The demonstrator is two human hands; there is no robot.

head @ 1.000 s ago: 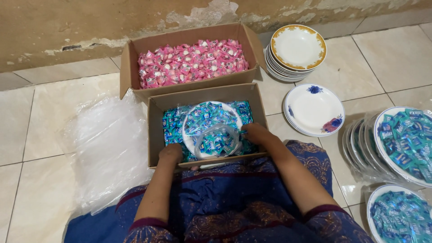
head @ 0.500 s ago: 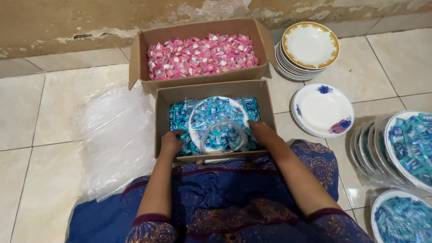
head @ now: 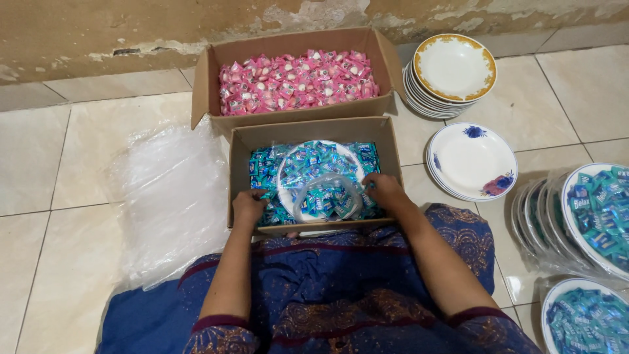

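Both hands, left hand (head: 247, 204) and right hand (head: 385, 190), have fingers clamped on a candy-heaped plate (head: 319, 178) between them inside the blue-candy box (head: 314, 225), with filled wrapped plates (head: 593, 213) beside and empty plates (head: 455, 69) left beyond.

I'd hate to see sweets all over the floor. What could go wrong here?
The plate heaped with blue sweets sits inside the nearer box, with the left hand and right hand at its sides; tilting it on lifting could spill sweets. The clear bag lies loosely over it and might slip. The stacked plates nearby could be knocked.
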